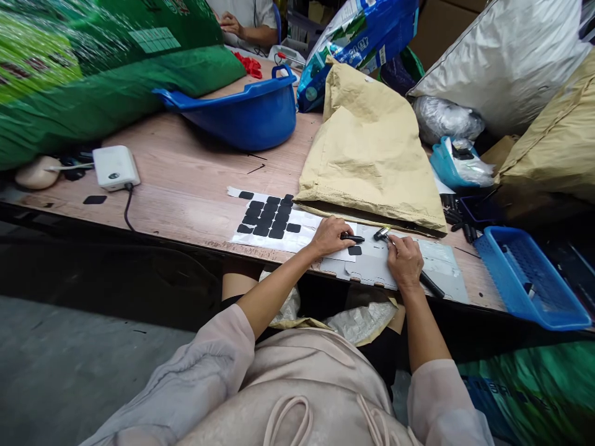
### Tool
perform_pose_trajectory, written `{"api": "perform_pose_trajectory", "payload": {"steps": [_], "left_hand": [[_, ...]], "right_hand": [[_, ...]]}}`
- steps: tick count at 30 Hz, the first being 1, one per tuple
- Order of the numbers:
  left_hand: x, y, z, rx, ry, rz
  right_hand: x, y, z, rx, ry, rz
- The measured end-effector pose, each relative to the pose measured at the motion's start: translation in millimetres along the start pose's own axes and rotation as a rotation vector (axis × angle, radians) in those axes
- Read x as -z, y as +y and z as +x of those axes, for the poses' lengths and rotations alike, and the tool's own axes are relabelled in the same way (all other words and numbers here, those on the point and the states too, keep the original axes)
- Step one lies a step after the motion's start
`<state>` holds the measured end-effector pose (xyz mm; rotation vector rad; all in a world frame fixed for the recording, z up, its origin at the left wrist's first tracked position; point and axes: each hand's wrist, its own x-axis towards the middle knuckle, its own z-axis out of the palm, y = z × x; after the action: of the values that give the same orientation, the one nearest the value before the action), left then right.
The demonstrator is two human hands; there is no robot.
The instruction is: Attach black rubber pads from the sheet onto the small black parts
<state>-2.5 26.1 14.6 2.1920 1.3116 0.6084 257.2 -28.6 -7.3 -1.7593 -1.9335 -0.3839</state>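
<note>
My left hand is closed on a slim black piece that sticks out to the right, just above a loose black pad on a grey metal plate. My right hand is closed round a black-handled tool whose metal tip rests on the plate. To the left lies a white backing sheet carrying several black adhesive pads.
A tan paper sack lies behind the plate. A blue basin, a white adapter and green bags are at left. A blue basket stands at right. Another person's hand is at the far end.
</note>
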Motion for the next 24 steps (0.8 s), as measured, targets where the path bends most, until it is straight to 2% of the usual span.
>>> {"api": "perform_pose_trajectory", "payload": {"steps": [3,6,8,11,13,17,19,21,24], "left_hand": [[3.5,2.8,-2.7,-0.032,0.031,-0.012],[7.8,12.8,-24.0,-0.147,0.035,-0.099],[7.2,21.3,-50.5,-0.265,-0.052,-0.211],[-4.9,27.0,-95.5,-0.383,-0.277,-0.322],[-20.7,20.8,-118.2,-0.339,-0.391,-0.258],[-52.6,-8.5,-135.9,0.003,-0.563,0.027],[-57.4,-17.9,-136.3,0.129,-0.665,0.121],[-50.0,-16.4,-133.6,0.123,-0.753,0.135],[-21.3,3.4,-117.3,-0.084,-0.840,-0.052]], "right_hand": [[-0.1,-3.0,-1.2,-0.013,-0.010,-0.006],[1.6,-4.9,-1.4,-0.022,-0.028,-0.014],[2.1,-5.6,-1.5,-0.030,-0.040,-0.023],[1.7,-6.6,-1.6,-0.038,-0.045,-0.038],[1.3,-7.3,-1.7,-0.038,-0.043,-0.044],[0.6,-8.1,-2.0,-0.038,-0.038,-0.043],[0.5,-8.3,-2.3,-0.039,-0.039,-0.039],[0.5,-8.6,-2.6,-0.038,-0.041,-0.035],[0.4,-9.1,-3.0,-0.037,-0.044,-0.039]]}}
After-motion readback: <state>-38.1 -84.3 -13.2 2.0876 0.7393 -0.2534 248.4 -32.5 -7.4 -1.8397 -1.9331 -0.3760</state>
